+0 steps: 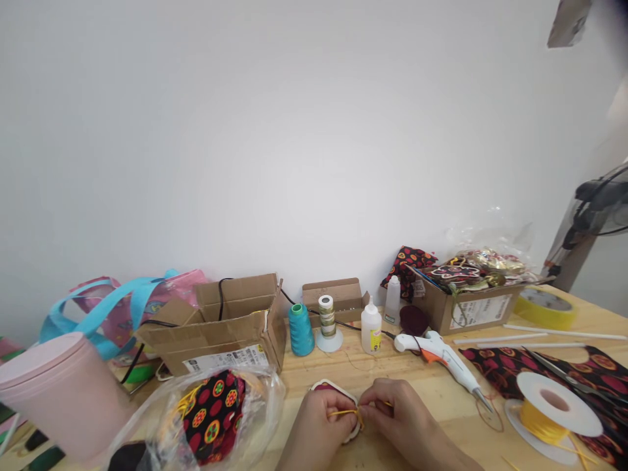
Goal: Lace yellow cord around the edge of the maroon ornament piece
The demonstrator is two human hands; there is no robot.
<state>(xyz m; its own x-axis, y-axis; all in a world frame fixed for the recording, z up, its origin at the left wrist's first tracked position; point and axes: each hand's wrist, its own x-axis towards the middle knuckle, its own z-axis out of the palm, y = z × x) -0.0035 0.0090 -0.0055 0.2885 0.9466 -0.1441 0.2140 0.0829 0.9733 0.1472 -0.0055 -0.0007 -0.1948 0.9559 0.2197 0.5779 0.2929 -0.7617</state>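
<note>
My left hand [321, 418] and my right hand [392, 409] meet at the near edge of the wooden table [373, 373]. Both are closed in a pinch on a thin yellow cord [346, 412] stretched between them. Under the fingers lies a small flat piece with a dark red face and a white rim [333, 390], partly hidden by my left hand. A white spool of the same yellow cord [552, 409] sits to the right on patterned fabric.
A white glue gun [441, 356], two glue bottles [371, 327], teal [300, 329] and gold thread cones, open cardboard boxes [220, 330], a plastic bag of patterned cloth [210, 412], a pink cup [63, 392], scissors [569, 378] and yellow tape [544, 306] crowd the table.
</note>
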